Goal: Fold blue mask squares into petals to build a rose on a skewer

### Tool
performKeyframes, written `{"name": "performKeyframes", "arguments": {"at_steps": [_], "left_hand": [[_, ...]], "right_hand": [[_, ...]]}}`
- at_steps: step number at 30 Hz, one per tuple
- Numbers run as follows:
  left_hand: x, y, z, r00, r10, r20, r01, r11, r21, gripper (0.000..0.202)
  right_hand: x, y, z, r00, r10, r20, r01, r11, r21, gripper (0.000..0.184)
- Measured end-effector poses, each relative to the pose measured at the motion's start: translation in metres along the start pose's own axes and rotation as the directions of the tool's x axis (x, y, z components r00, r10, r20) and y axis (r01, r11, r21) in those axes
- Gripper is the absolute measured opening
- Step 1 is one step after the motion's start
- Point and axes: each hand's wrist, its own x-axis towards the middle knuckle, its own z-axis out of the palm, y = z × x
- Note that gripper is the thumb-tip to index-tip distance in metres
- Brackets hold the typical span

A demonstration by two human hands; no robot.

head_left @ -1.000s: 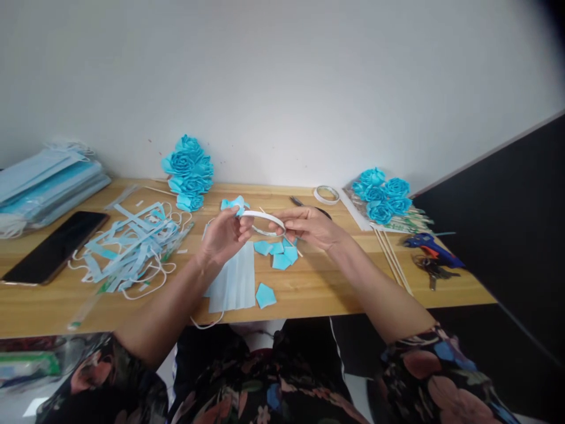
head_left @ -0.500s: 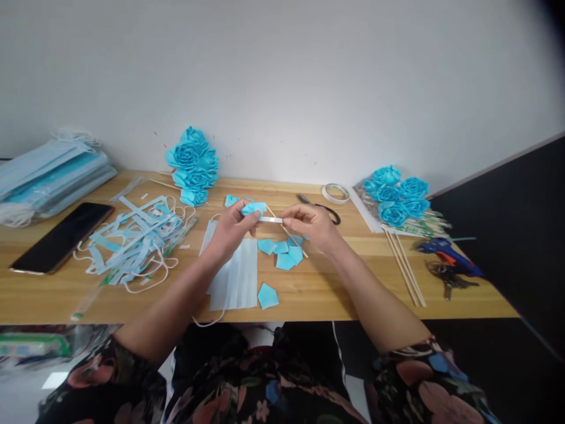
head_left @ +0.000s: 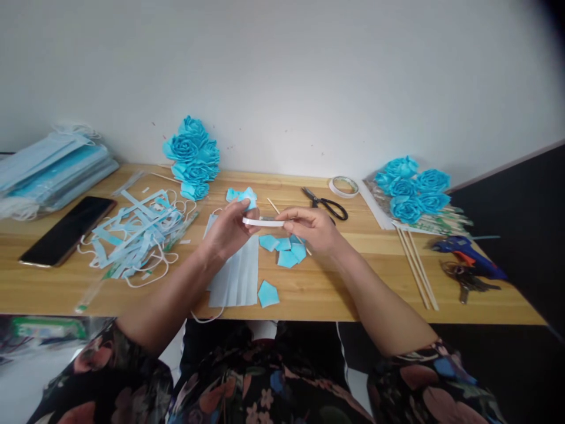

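The blue piece, flatter a moment earlier, stood up in the left hand's closed grip, apparently baring for work the white tape roll that the right hand pinched above the tabletop.

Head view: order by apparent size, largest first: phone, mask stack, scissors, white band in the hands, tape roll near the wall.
1. Mask stack
2. Phone
3. Scissors
Unsure: white band and tape roll; the band is nearer the camera and partly covered.
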Motion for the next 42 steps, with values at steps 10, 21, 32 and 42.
{"name": "performKeyframes", "arguments": {"at_steps": [10,21,32,42], "left_hand": [[0.003,0.005,-0.006,1.000,-0.019,-0.018,0.018,0.996,-0.083,0.052],[-0.002,-0.015,-0.007,0.936,0.350,0.033,-0.284,0.700,0.656,0.013],[0.000,0.000,-0.003,0.990,0.139,0.015,-0.140,0.988,0.068,0.047],[0.004,-0.004,-0.007,0.983,0.161,-0.086,-0.133,0.954,0.268,0.027]], "right_hand": [[-0.002,0.004,0.003,0.993,0.035,0.112,-0.056,0.980,0.189,0.030],[-0.001,0.001,0.016,0.990,-0.120,-0.079,0.096,0.962,-0.255,0.017],[0.002,0.005,0.009,0.995,0.087,0.040,-0.092,0.984,0.153,0.027],[0.000,0.009,0.013,0.999,0.048,0.018,-0.050,0.989,0.138,0.032]]}}
